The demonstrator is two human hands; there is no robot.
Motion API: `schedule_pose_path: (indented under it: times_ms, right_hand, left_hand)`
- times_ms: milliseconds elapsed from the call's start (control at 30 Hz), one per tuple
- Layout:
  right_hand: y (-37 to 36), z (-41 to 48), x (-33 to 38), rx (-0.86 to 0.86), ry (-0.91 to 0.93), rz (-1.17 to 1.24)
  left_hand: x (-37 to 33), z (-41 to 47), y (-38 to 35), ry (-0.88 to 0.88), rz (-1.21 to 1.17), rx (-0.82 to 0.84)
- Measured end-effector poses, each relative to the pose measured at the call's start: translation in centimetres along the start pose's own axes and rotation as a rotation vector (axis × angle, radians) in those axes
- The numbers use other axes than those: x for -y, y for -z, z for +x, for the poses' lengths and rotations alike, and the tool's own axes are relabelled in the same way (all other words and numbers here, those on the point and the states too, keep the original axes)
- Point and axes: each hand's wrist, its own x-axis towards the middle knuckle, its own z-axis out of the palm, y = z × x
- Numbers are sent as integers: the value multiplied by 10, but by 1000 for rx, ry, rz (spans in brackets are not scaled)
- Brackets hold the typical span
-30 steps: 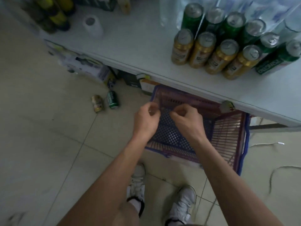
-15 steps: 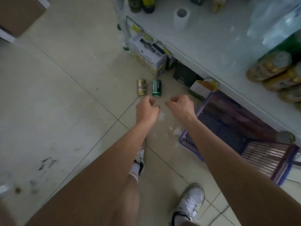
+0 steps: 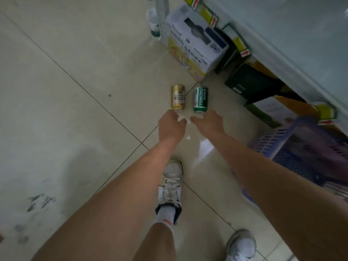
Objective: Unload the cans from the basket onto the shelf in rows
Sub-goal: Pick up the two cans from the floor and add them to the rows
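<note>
Two cans lie on their sides on the tiled floor: a gold can [image 3: 177, 97] on the left and a green can [image 3: 200, 99] beside it on the right. My left hand [image 3: 171, 125] reaches down to just below the gold can, fingers loosely curled and holding nothing. My right hand [image 3: 208, 123] hovers at the near end of the green can, also holding nothing. The purple basket [image 3: 293, 146] sits on the floor at the right, partly under the white shelf [image 3: 301, 44]. No cans show on the visible part of the shelf.
Cardboard boxes [image 3: 195, 42] and a dark box [image 3: 250, 81] are stacked under the shelf behind the cans. My two feet in white shoes [image 3: 170, 183] stand on the tiles below my arms. Dark scuff marks lie at the lower left.
My view has swung left from the basket and shelf to the floor. Both hands left the basket and moved down to the two cans lying on the tiles.
</note>
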Motion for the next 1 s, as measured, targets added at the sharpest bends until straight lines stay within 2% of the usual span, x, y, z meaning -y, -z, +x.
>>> schedule_pose_path:
  times_ms: [167,300,400,600,800,1000]
  right_hand:
    - [-35,52,2,-36,-93,-9]
    - [-46,102,3,-134,-135,-205]
    - [-50,134,3,-170,-165,-234]
    - [-59,167,-6,-99,-134,-246]
    - [-37,149,-9,-81,-112,-61]
    - [14,66,-26,-151,-27,170]
  left_hand:
    - [22,49,-27,98,-23,-24]
    - [26,95,-52,71,68,-65]
    - [18,128,-65,37,126,-82]
    - [8,166,-79,12,173,-34]
    - [7,144,-67,-5,86,29]
    - [-9,55,-38,-63,-22,34]
